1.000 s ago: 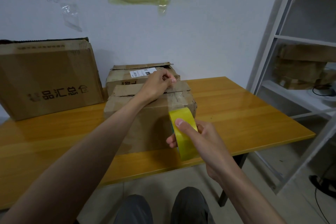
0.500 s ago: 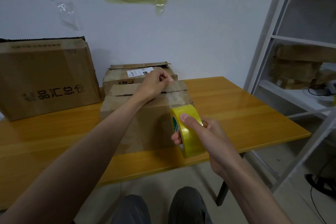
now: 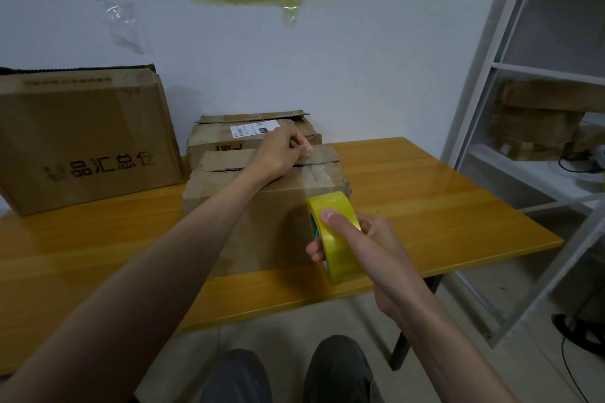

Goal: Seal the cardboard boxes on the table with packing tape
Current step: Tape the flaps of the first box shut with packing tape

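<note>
A worn cardboard box (image 3: pixel 262 219) stands near the front of the orange table (image 3: pixel 442 206). My left hand (image 3: pixel 281 150) lies on the box's top flaps with curled fingers, pressing down the end of a clear tape strip (image 3: pixel 314 177) that runs across the top toward the front. My right hand (image 3: pixel 357 239) grips a yellow tape roll (image 3: pixel 337 235) in front of the box's front right corner, thumb on the roll's outer face. A second box (image 3: pixel 229 134) with a white label sits right behind the first.
A large printed cardboard box (image 3: pixel 85 137) stands at the back left against the wall. Grey metal shelving (image 3: pixel 484 75) holding flattened cardboard rises on the right. Tape scraps hang on the wall (image 3: pixel 376 42). My knees show below the table's front edge.
My right hand has drawn the roll slightly right and toward me, away from the box front. My left hand stays on the box top.
</note>
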The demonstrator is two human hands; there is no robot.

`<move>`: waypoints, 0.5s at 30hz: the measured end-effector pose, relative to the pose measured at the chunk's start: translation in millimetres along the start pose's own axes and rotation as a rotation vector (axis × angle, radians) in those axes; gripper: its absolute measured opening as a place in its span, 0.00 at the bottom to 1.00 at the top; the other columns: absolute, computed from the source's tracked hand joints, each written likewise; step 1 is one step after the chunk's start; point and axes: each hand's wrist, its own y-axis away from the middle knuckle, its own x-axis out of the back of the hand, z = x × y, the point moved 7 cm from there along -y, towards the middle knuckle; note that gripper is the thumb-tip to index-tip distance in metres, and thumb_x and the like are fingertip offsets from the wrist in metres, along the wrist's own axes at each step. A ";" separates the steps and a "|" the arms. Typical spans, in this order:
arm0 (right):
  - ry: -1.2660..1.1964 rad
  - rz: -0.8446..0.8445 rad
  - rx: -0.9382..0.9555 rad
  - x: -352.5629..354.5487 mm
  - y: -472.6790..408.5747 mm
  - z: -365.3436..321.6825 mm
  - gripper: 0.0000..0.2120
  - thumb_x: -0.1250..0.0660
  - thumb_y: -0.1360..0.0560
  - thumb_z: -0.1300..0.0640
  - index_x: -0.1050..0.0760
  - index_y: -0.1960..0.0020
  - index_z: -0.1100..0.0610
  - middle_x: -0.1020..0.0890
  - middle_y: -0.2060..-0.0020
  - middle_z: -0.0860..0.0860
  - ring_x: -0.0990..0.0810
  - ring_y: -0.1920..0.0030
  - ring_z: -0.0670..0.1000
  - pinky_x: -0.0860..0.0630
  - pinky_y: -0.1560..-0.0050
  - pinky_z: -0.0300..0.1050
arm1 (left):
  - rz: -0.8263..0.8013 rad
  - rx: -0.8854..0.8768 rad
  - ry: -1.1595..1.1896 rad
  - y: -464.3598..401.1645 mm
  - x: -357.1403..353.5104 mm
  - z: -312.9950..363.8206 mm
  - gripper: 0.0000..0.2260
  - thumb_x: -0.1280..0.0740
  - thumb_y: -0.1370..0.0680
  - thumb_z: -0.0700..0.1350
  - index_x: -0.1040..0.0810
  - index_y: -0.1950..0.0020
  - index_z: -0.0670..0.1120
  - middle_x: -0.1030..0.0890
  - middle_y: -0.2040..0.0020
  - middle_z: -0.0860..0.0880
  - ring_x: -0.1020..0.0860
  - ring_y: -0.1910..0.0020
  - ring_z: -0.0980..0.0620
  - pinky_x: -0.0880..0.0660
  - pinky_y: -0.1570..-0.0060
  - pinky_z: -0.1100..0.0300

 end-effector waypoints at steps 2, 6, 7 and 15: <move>-0.004 -0.001 0.000 0.4 -0.6 -0.3 0.14 0.33 0.19 0.48 0.19 0.45 0.59 0.13 0.59 0.58 0.13 0.57 0.56 0.19 0.48 0.56 | 0.000 0.006 -0.010 -0.9 -0.9 -1.0 0.03 0.30 0.20 0.43 0.20 0.53 0.47 0.21 0.60 0.56 0.25 0.61 0.62 0.33 0.69 0.76; -0.017 -0.008 -0.017 0.2 -1.4 2.4 0.15 0.33 0.19 0.48 0.19 0.45 0.60 0.13 0.59 0.59 0.13 0.57 0.56 0.19 0.49 0.56 | -0.019 0.012 -0.041 -1.9 -4.4 -0.6 0.03 0.31 0.20 0.41 0.21 0.54 0.45 0.22 0.61 0.59 0.25 0.62 0.63 0.34 0.69 0.77; -0.018 -0.009 -0.021 -0.1 -1.6 3.5 0.15 0.33 0.19 0.48 0.19 0.44 0.60 0.13 0.59 0.59 0.13 0.56 0.56 0.19 0.49 0.56 | -0.027 0.011 -0.052 -2.4 -5.2 -0.1 0.04 0.31 0.20 0.40 0.21 0.55 0.46 0.22 0.62 0.59 0.25 0.63 0.64 0.34 0.69 0.76; -0.002 -0.035 -0.032 -3.6 -3.7 5.7 0.14 0.33 0.19 0.49 0.20 0.43 0.60 0.13 0.58 0.59 0.13 0.56 0.56 0.19 0.51 0.54 | -0.060 -0.040 -0.198 -4.7 -9.1 1.3 0.14 0.32 0.22 0.38 0.25 0.62 0.55 0.22 0.61 0.56 0.25 0.61 0.59 0.30 0.60 0.59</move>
